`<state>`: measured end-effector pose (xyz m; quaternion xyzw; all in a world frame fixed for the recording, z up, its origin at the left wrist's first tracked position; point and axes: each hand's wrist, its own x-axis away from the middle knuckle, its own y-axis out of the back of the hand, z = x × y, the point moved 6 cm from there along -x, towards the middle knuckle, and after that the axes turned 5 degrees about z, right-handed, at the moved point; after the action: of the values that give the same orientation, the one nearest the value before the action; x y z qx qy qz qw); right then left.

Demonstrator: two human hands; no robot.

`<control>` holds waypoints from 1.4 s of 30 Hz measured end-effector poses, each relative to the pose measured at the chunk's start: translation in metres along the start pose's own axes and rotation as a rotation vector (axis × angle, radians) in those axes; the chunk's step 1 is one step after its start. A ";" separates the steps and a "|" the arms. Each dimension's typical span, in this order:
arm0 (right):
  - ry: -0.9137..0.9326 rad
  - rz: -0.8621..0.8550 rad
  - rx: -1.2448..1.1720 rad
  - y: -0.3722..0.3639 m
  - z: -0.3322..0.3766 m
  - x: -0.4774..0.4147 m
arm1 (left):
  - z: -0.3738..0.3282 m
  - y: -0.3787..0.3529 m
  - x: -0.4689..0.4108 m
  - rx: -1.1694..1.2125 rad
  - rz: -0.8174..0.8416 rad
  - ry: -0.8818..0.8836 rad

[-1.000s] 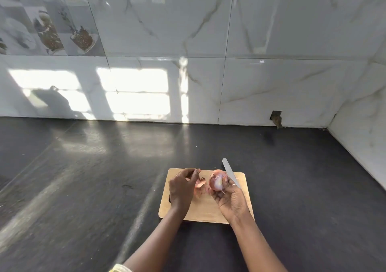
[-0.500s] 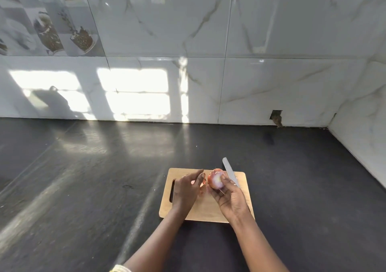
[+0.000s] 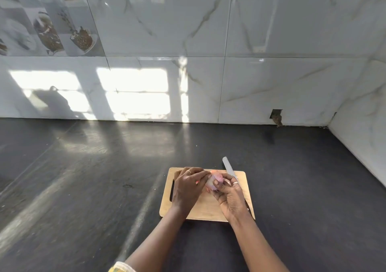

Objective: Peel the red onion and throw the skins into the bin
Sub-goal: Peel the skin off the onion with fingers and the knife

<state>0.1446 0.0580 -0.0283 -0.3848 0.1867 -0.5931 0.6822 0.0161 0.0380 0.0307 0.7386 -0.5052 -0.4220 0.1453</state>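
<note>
Head view: a person's two bare hands meet over a wooden cutting board [image 3: 205, 212], a pale rectangular slab with rounded corners and a slot handle cut through its left end. It lies flat on a dark, matte stone-like countertop [image 3: 83, 188] streaked with sunlight.

The red onion [image 3: 211, 181] is held just above the far half of the board, between the two hands. It is small and rounded, and its exposed surface is smooth and glossy pink-purple. The right hand [image 3: 229, 195] cups it from the right, thumb and fingers curled closely round it, a thin metal ring on one finger. The left hand [image 3: 188, 186], also ringed, comes in from the left with its fingers bent and their tips pinching the onion's upper left side. A small reddish scrap of skin [image 3: 197, 181] shows at the left palm's edge.

A knife [image 3: 228, 167] with a flat, pale grey, round-tipped blade runs behind the right hand, its tip past the board's far edge. Whether the hand touches it cannot be told.

Behind stands a wall of glossy white marble-veined tiles [image 3: 271, 83].
</note>
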 end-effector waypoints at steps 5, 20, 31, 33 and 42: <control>0.009 -0.015 0.003 0.001 -0.001 0.001 | -0.003 0.001 0.002 -0.121 -0.004 -0.079; -0.002 0.039 0.005 0.002 -0.003 -0.003 | 0.022 -0.003 0.000 -0.079 0.080 0.332; -0.009 0.025 -0.024 -0.004 0.000 0.002 | 0.002 0.005 0.006 0.018 -0.007 -0.025; -0.011 0.029 -0.002 -0.004 -0.001 0.002 | -0.001 0.008 0.005 0.013 -0.054 -0.052; -0.017 0.011 0.032 -0.001 -0.001 0.002 | 0.004 0.008 0.000 0.046 -0.146 -0.004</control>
<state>0.1440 0.0555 -0.0279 -0.3778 0.1734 -0.5891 0.6929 0.0081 0.0355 0.0342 0.7757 -0.4598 -0.4214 0.0963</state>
